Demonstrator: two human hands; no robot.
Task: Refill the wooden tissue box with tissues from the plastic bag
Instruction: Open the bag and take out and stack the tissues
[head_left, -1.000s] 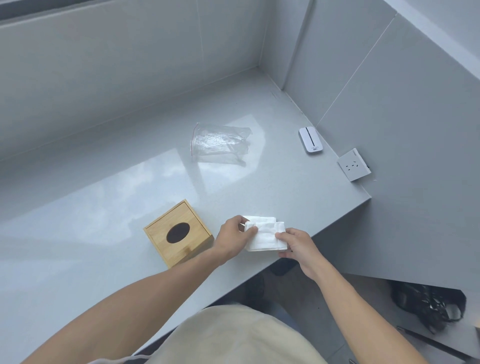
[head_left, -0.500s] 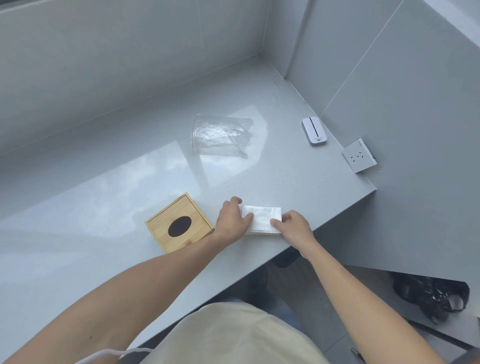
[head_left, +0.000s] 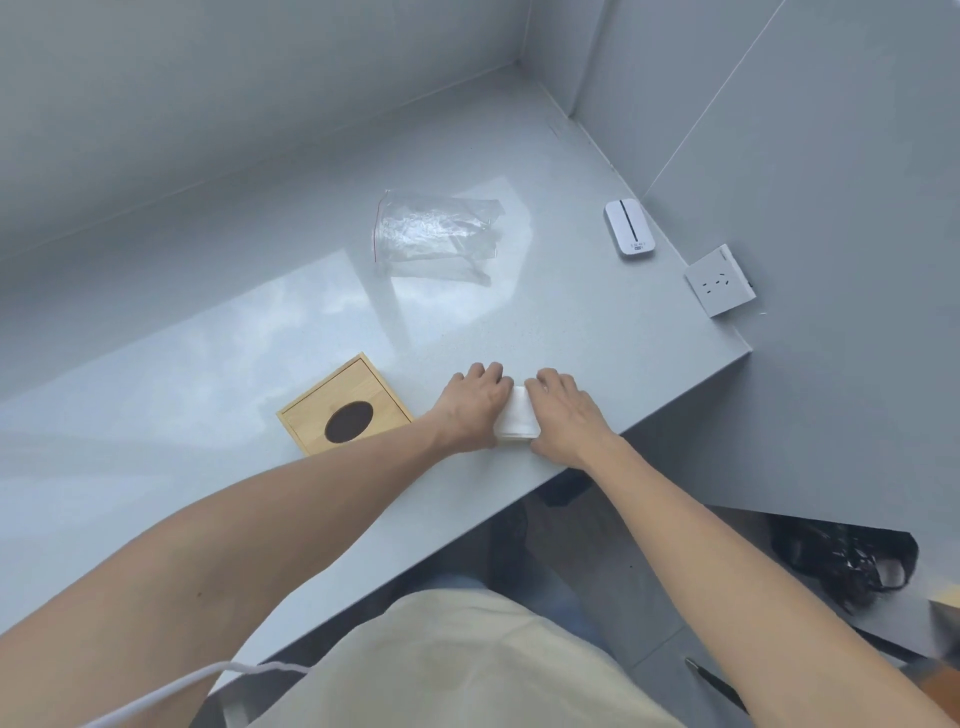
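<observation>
A white stack of tissues (head_left: 517, 422) lies on the grey counter near its front edge. My left hand (head_left: 470, 408) presses on its left side and my right hand (head_left: 563, 415) on its right, so only a narrow strip shows between them. The wooden tissue box (head_left: 345, 405), with a dark oval slot on top, stands just left of my left hand. The clear plastic bag (head_left: 434, 234) lies flat and looks empty farther back on the counter.
A small white device (head_left: 628, 227) and a white wall socket (head_left: 719, 280) sit at the counter's right side by the wall. The counter (head_left: 208, 364) ends at a corner on the right. A dark bag (head_left: 841, 564) lies on the floor below.
Both hands have closed in over the tissue stack, squeezing it narrower and covering most of it. The stack now rests flat on the counter.
</observation>
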